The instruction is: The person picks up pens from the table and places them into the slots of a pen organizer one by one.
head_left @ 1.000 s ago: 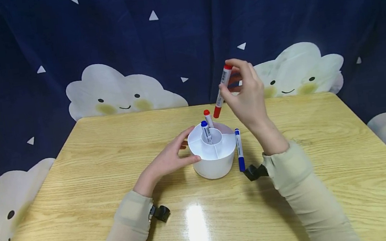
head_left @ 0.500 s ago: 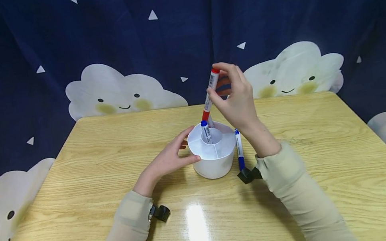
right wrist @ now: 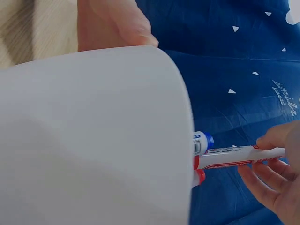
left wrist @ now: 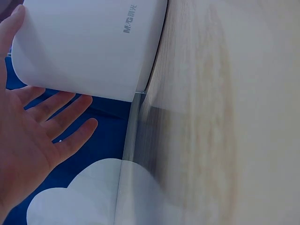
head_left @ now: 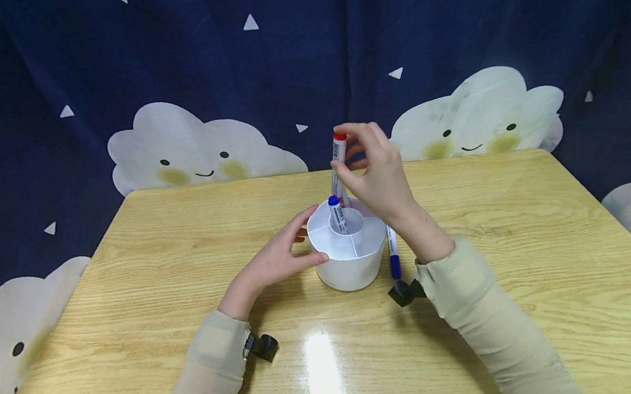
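Observation:
A white round pen holder (head_left: 353, 272) with divided compartments stands upright on the table. My left hand (head_left: 278, 254) holds its left side, thumb at the front rim and fingers toward the back. Above the holder, my right hand (head_left: 379, 175) pinches a white marker (head_left: 337, 152) with red ends near its top. This marker is nearly upright, its lower red end right at the rim in the right wrist view. A blue-capped marker (head_left: 338, 216) stands in the central ring. Another marker's red cap (right wrist: 201, 177) shows beside the held one in the right wrist view.
A blue-ended marker (head_left: 393, 250) lies on the wooden table (head_left: 206, 217) right of the holder, partly covered by the right forearm. Black wrist cameras sit under both cuffs. A dark blue curtain (head_left: 252, 67) with clouds hangs behind the table.
My right hand has moved left and then down with the red marker, bringing it from beside the holder to above its back part. My left hand and the holder have stayed put.

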A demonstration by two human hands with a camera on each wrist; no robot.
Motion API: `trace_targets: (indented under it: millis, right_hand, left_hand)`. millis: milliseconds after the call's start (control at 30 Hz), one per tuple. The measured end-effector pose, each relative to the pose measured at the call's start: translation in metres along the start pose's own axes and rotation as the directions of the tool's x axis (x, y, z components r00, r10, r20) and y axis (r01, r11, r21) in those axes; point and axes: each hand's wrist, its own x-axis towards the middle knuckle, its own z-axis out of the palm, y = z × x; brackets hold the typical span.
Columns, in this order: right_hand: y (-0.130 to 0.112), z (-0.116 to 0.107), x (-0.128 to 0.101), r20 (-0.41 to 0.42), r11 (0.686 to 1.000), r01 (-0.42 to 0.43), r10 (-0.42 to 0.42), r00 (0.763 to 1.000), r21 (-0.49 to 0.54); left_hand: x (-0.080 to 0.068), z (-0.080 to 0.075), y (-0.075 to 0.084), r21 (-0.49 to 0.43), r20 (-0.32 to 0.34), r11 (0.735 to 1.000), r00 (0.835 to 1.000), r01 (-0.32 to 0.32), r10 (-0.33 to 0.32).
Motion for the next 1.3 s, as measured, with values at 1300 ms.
trace_targets:
  millis: [1300]
  right_hand:
    - [0.011, 0.024, -0.029, 0.191, 0.999, -0.032, 0.039, 0.981, -0.038]
  left_hand:
    - [-0.002, -0.001, 0.002, 0.044, -0.002, 0.997, 0.998, 0.058, -0.058]
